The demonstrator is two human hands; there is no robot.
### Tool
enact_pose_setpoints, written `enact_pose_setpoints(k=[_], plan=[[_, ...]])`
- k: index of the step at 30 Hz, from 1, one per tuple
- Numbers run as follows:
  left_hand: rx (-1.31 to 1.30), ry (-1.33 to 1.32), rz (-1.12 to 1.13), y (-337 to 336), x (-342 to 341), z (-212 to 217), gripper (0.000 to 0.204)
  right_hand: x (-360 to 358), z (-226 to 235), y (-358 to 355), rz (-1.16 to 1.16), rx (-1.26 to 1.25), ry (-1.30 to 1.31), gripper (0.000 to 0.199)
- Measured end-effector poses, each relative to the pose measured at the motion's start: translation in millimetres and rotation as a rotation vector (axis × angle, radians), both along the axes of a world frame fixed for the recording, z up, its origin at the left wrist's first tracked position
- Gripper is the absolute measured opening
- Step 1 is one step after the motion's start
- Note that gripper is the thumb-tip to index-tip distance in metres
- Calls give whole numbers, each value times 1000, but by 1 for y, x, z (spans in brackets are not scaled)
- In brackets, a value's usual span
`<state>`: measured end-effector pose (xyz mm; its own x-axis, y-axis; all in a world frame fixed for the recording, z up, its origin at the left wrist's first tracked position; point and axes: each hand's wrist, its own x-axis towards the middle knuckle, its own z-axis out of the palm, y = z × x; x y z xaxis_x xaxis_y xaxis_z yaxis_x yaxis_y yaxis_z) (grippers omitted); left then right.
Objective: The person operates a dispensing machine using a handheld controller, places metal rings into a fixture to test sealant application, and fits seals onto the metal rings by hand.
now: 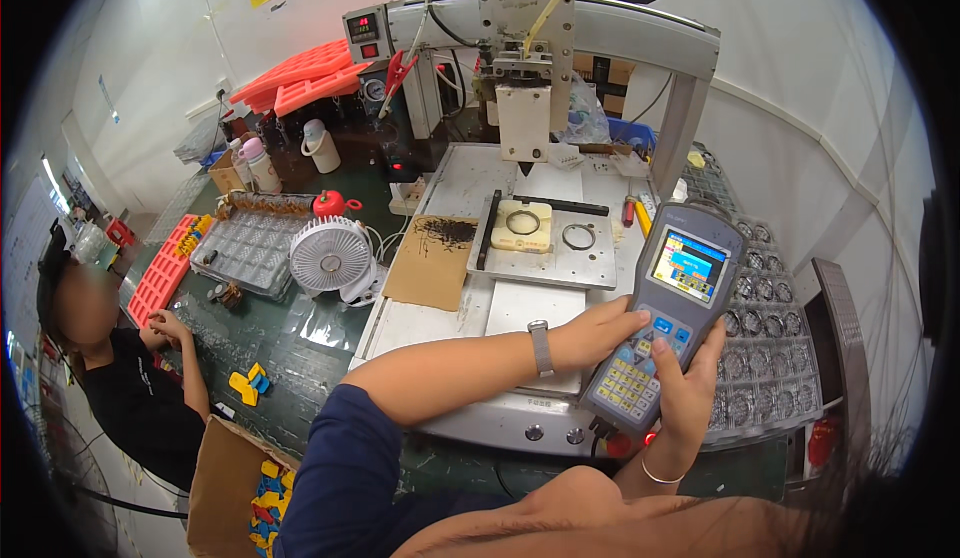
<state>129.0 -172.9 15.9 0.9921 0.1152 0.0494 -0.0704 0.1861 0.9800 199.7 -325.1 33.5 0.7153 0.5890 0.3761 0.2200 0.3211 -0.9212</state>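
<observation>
Holding a grey handheld controller upright over the front right of the machine bed, colour screen facing up. Right hand gripping its lower body from the right side and beneath, fingers clamped around the casing. Left hand reaching across from the left, fingers curled, thumb pressing on the blue keys just below the screen; wristwatch showing on that forearm. Lying beyond the controller on the metal plate: a cream square fixture carrying a ring, with a loose ring just beside it. Hanging above the fixture: the dispensing head of the gantry machine. Standing left of the plate on the green bench: a small white fan and a cardboard sheet. Sitting at far left: another person, one hand on the bench. Filling the right edge: trays of round parts.
</observation>
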Motion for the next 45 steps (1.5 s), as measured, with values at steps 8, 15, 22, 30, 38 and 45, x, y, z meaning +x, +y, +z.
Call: enact_pose_setpoints(k=[8,15,22,30,38,45], plan=[[82,-112,76,-1,0,-3,42,2,-2,-1,-3,-11,-3,72],[43,-81,85,-2,0,-2,41,2,-1,0,1,-9,-14,70],[23,-57,72,-2,0,0,41,1,-1,0,-9,15,-11,69],[24,-52,73,-2,0,0,42,0,1,-1,-8,-12,-15,70],[6,-101,39,-1,1,-2,43,0,0,0,-2,2,5,70],[18,-11,-40,1,-2,3,46,0,3,-1,-7,-23,-37,71]])
